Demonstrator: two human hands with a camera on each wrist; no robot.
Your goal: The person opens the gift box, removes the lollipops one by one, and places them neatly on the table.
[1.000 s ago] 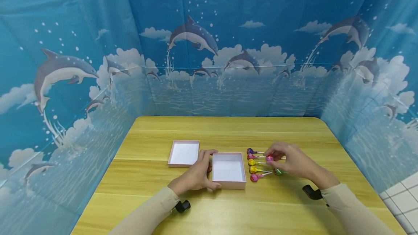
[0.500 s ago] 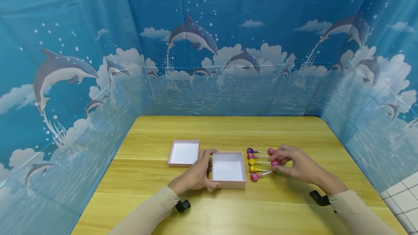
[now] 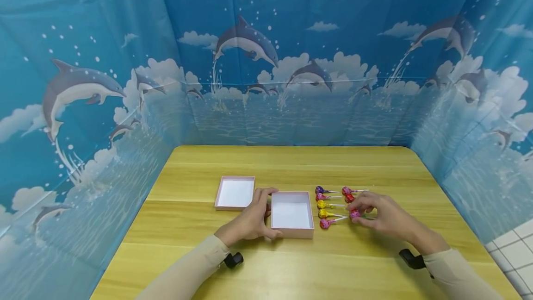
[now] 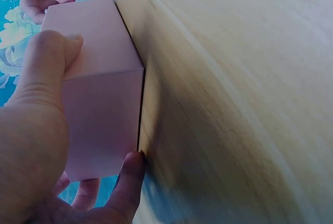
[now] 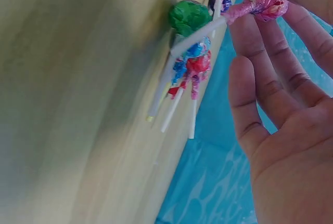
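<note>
My left hand [image 3: 245, 223] holds the left side of an open pink box [image 3: 293, 234] with a white inside. In the left wrist view its thumb lies along one wall of the box [image 4: 106, 120], and fingers reach round the far end. Right of the box, my right hand [image 3: 389, 219] pinches a pink-wrapped lollipop [image 3: 354, 214] by its head. The right wrist view shows this lollipop [image 5: 269, 7] between thumb and fingers, its white stick pointing away over a green lollipop [image 5: 188, 17] on the table.
Several lollipops [image 3: 323, 213] lie in a column right of the box, sticks pointing right. A second column, with a pink one [image 3: 346, 190] and a red one [image 3: 349, 197], is partly behind my right hand. A shallow pink lid [image 3: 235, 193] lies left of the box. Dolphin-print curtains surround the wooden table [image 3: 291, 272].
My right hand has moved right and slightly nearer with the pink lollipop, uncovering lollipops in the second column. My left hand stays at the box.
</note>
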